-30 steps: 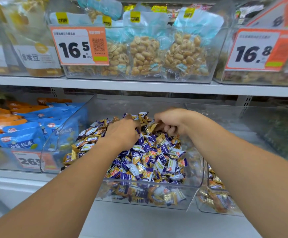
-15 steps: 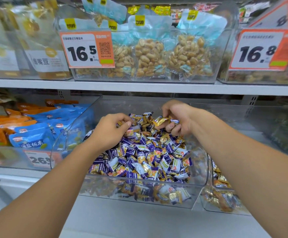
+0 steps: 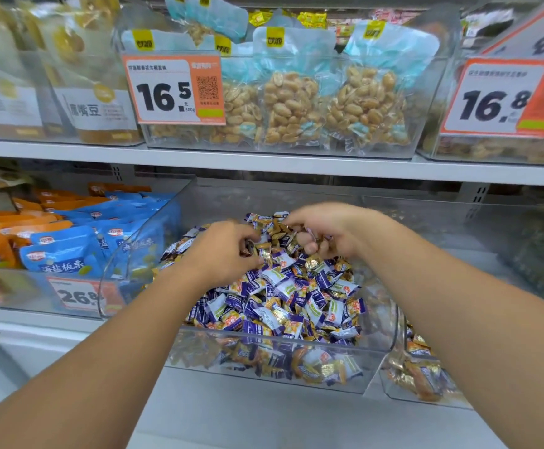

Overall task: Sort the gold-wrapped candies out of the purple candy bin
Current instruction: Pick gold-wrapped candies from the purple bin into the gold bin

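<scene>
At the centre of the frame one clear purple candy bin (image 3: pixel 264 358) holds a heap far too many to count, mostly purple wrappers with gold-wrapped candies (image 3: pixel 277 228) mixed in near its top. Two hands are picking: the left hand (image 3: pixel 222 254) pinches a gold piece, and the right hand (image 3: pixel 325 231) has its fingers curled around several. Next, I judge, those go to the gold bin (image 3: pixel 426 380) at lower right.
</scene>
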Available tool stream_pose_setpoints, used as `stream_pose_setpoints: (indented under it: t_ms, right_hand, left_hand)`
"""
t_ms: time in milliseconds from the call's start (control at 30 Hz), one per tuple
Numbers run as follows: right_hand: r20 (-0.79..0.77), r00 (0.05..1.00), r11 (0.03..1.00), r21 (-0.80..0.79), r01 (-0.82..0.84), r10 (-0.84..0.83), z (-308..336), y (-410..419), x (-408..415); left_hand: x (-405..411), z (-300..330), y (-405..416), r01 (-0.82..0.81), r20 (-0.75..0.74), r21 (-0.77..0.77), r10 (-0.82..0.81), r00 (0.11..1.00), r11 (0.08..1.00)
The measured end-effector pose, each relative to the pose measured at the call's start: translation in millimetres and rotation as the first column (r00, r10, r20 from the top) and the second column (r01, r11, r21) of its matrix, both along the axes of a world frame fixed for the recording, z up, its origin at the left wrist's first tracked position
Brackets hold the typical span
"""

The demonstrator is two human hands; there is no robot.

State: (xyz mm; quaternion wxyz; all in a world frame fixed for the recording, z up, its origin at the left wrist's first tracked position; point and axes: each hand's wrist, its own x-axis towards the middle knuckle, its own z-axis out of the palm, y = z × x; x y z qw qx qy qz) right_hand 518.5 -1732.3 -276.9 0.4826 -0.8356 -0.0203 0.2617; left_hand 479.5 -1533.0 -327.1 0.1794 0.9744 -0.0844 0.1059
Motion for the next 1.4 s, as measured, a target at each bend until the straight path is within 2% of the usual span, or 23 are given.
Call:
stream_pose_setpoints:
  t_ms: [67, 100, 167, 267, 433, 500, 633, 700, 733, 800, 833, 933, 1067, 1167, 1267, 1400]
  right_hand:
    - [0.318, 0.929, 0.927, -0.369, -0.064, 0.190, -6.0, 10.2, -3.3]
    - [0.407, 0.865, 0.871, -0.487, -0.067, 0.294, -9.5, 14.0, -3.3]
    - [0.423, 0.794, 0.775, -0.626, -0.092, 0.436, -14.7, 22.1, -1.8]
    - [0.328, 0.773, 0.652, -0.745, -0.141, 0.543, -20.6, 27.7, 4.3]
    - [0.273, 0.789, 0.620, -0.766, -0.167, 0.550, -24.1, 26.9, 10.8]
    - [0.258, 0.776, 0.604, -0.774, -0.190, 0.575, -20.8, 27.9, 7.7]
    - [0.261, 0.778, 0.602, -0.777, -0.182, 0.571, -15.5, 27.1, 2.7]
    - [0.273, 0.799, 0.641, -0.747, -0.175, 0.535, -12.8, 24.6, 2.0]
    - [0.299, 0.822, 0.692, -0.705, -0.152, 0.485, -11.7, 21.9, 3.2]
    - [0.346, 0.897, 0.846, -0.531, -0.054, 0.275, -11.2, 10.6, 7.7]
    - [0.330, 0.928, 0.892, -0.452, -0.007, 0.174, -11.4, 4.5, 9.7]
    - [0.331, 0.942, 0.929, -0.365, 0.067, 0.063, -11.2, -8.2, 19.3]
    - [0.500, 0.859, 0.930, -0.357, 0.084, 0.114, -7.7, 5.7, 23.0]
    - [0.525, 0.819, 0.882, -0.469, 0.051, 0.232, -9.2, 27.2, 26.7]
    - [0.471, 0.815, 0.799, -0.601, 0.017, 0.337, -18.2, 42.0, 33.7]
    - [0.393, 0.780, 0.656, -0.754, -0.030, 0.487, -29.9, 41.1, 33.4]
  left_hand:
    - [4.7, -4.2, -6.5, 0.007, -0.037, 0.023, -0.006, 0.999, 1.000]
    - [6.7, -4.6, -9.3, 0.010, -0.030, 0.029, -0.009, 1.000, 1.000]
    - [8.7, -4.2, -13.6, 0.005, -0.017, 0.073, -0.004, 1.000, 0.997]
    - [9.1, -4.6, -16.3, -0.038, -0.015, 0.096, 0.039, 0.999, 0.995]
    - [11.1, -8.8, -20.7, -0.040, -0.047, 0.212, 0.051, 0.998, 0.977]
    - [12.3, -10.0, -19.9, -0.045, -0.034, 0.131, 0.050, 0.998, 0.990]
    - [12.6, -16.9, -8.7, -0.014, -0.056, -0.137, 0.006, 0.998, 0.990]
    - [8.6, -16.9, -5.5, 0.024, -0.049, -0.223, -0.036, 0.998, 0.975]
    - [5.9, -15.5, -4.4, 0.038, -0.035, -0.278, -0.049, 0.998, 0.960]
    - [-2.1, -8.3, -2.3, 0.044, -0.002, -0.415, -0.050, 0.999, 0.909]
    - [-6.9, -3.2, -0.5, 0.034, 0.013, -0.479, -0.031, 0.999, 0.877]
    - [-17.6, 9.0, 7.5, -0.015, 0.048, -0.635, 0.059, 0.997, 0.772]
    - [-24.0, 8.5, 11.9, -0.099, -0.001, -0.663, 0.131, 0.991, 0.742]
    - [-23.7, 3.1, 12.9, -0.102, -0.069, -0.723, 0.075, 0.995, 0.683]
    - [-24.4, -0.5, 15.7, -0.092, -0.074, -0.727, 0.056, 0.996, 0.680]
    - [-23.5, 4.8, 15.9, -0.085, -0.001, -0.653, 0.111, 0.994, 0.752]
